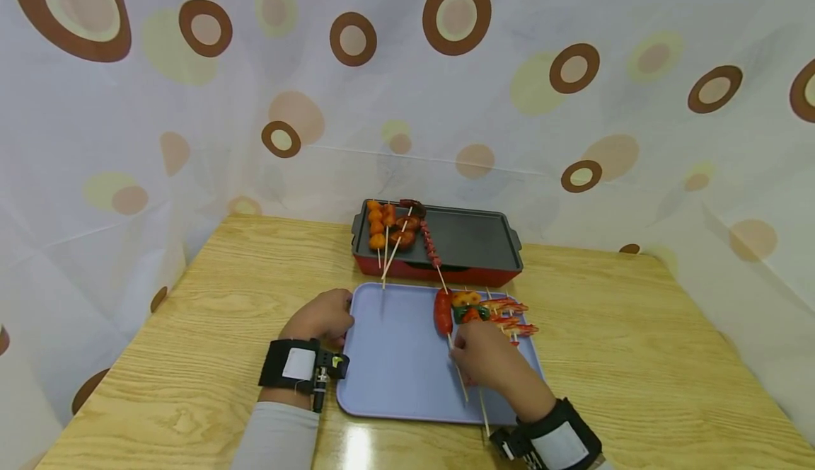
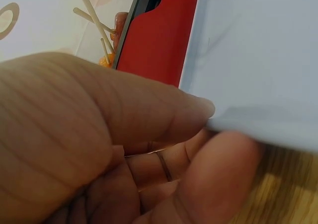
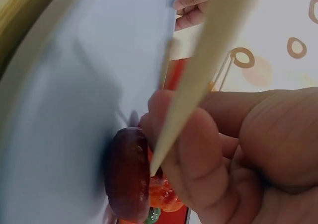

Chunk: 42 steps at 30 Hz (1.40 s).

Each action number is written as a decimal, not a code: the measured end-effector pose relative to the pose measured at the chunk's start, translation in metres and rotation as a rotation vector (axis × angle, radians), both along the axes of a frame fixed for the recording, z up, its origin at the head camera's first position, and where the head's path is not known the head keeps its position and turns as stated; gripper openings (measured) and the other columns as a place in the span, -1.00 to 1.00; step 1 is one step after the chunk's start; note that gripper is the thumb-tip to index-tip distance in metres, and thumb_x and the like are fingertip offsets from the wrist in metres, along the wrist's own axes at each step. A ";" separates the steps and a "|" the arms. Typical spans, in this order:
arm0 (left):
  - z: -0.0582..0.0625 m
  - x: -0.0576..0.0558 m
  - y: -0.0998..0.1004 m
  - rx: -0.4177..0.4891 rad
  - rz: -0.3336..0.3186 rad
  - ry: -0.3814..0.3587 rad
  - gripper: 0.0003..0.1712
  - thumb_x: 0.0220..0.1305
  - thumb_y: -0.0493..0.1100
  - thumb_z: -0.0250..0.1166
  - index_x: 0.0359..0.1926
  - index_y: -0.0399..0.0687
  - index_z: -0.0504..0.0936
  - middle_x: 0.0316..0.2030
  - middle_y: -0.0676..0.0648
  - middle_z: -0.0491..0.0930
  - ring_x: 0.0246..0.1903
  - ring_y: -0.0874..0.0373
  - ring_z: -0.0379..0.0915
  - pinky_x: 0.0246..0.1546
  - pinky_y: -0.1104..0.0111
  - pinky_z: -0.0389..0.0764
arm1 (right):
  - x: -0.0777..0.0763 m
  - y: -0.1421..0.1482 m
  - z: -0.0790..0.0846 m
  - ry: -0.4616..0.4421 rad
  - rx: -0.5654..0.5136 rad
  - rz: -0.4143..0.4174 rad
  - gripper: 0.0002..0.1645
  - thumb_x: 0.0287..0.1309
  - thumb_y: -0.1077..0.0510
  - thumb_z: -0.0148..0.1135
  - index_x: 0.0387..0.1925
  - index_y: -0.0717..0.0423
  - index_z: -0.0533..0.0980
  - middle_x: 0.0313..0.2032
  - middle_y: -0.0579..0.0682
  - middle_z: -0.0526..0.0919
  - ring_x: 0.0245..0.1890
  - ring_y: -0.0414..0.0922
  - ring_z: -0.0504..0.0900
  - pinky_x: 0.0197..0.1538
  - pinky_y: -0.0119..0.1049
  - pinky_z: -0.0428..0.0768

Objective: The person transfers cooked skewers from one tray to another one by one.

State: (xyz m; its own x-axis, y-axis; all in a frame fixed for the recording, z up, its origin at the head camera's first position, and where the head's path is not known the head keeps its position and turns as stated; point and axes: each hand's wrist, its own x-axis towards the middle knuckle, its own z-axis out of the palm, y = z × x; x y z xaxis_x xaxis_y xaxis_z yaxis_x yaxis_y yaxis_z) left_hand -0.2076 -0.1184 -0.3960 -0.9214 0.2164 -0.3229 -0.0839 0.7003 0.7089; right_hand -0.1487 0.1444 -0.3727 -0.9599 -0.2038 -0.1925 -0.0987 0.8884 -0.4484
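Note:
My left hand (image 1: 323,318) grips the left rim of a pale blue tray (image 1: 395,378). In the left wrist view its thumb (image 2: 164,110) lies over the tray's edge, with a finger below. Over the tray's right side, my right hand (image 1: 493,357) pinches the stick of a sausage skewer (image 1: 443,312) just below the sausage. In the right wrist view, that sausage (image 3: 127,179) hangs beside the fingertips. A pale wooden stick (image 3: 203,60) crosses close in front of the camera. Beside the hand lie a vegetable skewer (image 1: 467,299) and several shrimp-like skewers (image 1: 506,306), partly hidden.
Behind the tray stands a red grill (image 1: 407,268) with a dark plate. Orange ball skewers (image 1: 376,226), brown round pieces (image 1: 402,238) and a thin red meat skewer (image 1: 429,243) sit on its left half. A patterned cloth (image 1: 395,88) rises behind the wooden table (image 1: 617,357).

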 end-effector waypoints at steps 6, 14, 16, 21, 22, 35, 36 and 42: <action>-0.002 0.000 0.000 0.006 -0.002 0.000 -0.62 0.21 -0.45 0.10 0.07 -0.33 0.52 -0.42 -0.15 0.53 -0.63 0.10 0.48 -0.62 0.38 0.51 | 0.002 0.003 0.001 0.101 -0.060 0.018 -0.84 0.18 0.19 0.37 -0.47 0.10 0.55 -0.60 -0.10 0.48 -0.67 -0.19 0.46 -0.54 -0.29 0.42; 0.000 0.000 0.001 -0.016 -0.010 0.007 -0.62 0.22 -0.44 0.10 0.08 -0.32 0.53 -0.42 -0.14 0.54 -0.61 0.09 0.49 -0.60 0.37 0.52 | 0.004 0.013 0.014 0.298 -0.016 0.122 -0.12 0.26 -0.10 0.29 0.46 0.18 0.20 0.46 0.30 0.09 0.46 0.21 0.07 0.30 0.30 0.21; 0.000 0.000 0.002 -0.021 -0.012 0.011 -0.62 0.22 -0.44 0.10 0.08 -0.32 0.53 -0.43 -0.14 0.53 -0.63 0.10 0.48 -0.60 0.37 0.51 | 0.005 0.016 0.013 0.313 0.042 0.128 0.03 0.27 -0.19 0.24 0.54 0.15 -0.01 0.53 0.27 -0.29 0.51 0.23 -0.40 0.33 0.44 -0.13; -0.001 0.000 0.001 -0.026 -0.024 0.019 -0.61 0.21 -0.44 0.09 0.08 -0.32 0.52 -0.46 -0.13 0.53 -0.64 0.11 0.48 -0.60 0.38 0.51 | 0.003 0.021 0.013 0.328 0.143 0.117 0.09 0.28 -0.29 0.15 0.54 0.19 -0.08 0.52 0.30 -0.36 0.49 0.24 -0.47 0.30 0.49 -0.19; -0.001 0.000 0.001 -0.026 -0.026 0.020 -0.62 0.20 -0.44 0.09 0.06 -0.31 0.53 -0.46 -0.13 0.53 -0.63 0.11 0.48 -0.59 0.38 0.51 | 0.003 0.022 0.013 0.334 0.152 0.113 0.09 0.28 -0.29 0.15 0.54 0.20 -0.07 0.52 0.31 -0.34 0.49 0.26 -0.46 0.30 0.49 -0.18; -0.001 -0.001 0.001 -0.038 -0.034 0.030 -0.63 0.17 -0.44 0.08 0.03 -0.31 0.54 -0.50 -0.13 0.53 -0.62 0.10 0.48 -0.60 0.37 0.50 | -0.009 0.068 0.024 0.308 0.062 -0.017 0.06 0.34 -0.19 0.15 0.51 0.33 -0.10 0.47 0.47 -0.29 0.45 0.42 -0.40 0.26 0.52 -0.19; -0.001 -0.001 0.002 -0.035 -0.033 0.026 -0.61 0.18 -0.44 0.09 0.05 -0.32 0.53 -0.49 -0.13 0.53 -0.63 0.10 0.48 -0.60 0.37 0.51 | -0.010 0.075 0.024 0.302 0.061 -0.029 0.06 0.34 -0.18 0.15 0.51 0.35 -0.10 0.46 0.50 -0.28 0.44 0.44 -0.39 0.25 0.53 -0.17; -0.002 -0.002 0.002 -0.053 -0.009 0.000 -0.47 0.23 -0.41 0.12 0.25 -0.38 0.41 -0.45 -0.14 0.54 -0.63 0.08 0.49 -0.59 0.37 0.50 | -0.014 0.107 0.025 0.174 -0.045 -0.086 0.06 0.38 -0.11 0.12 0.47 0.47 -0.18 0.42 0.58 -0.33 0.40 0.53 -0.35 0.27 0.50 -0.11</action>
State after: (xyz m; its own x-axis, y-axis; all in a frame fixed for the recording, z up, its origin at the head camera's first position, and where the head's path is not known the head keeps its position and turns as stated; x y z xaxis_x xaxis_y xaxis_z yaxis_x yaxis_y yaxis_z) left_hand -0.2098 -0.1166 -0.3981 -0.9194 0.2071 -0.3343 -0.0779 0.7374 0.6709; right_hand -0.1627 0.2518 -0.3481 -0.9922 -0.1242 -0.0142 -0.1030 0.8764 -0.4705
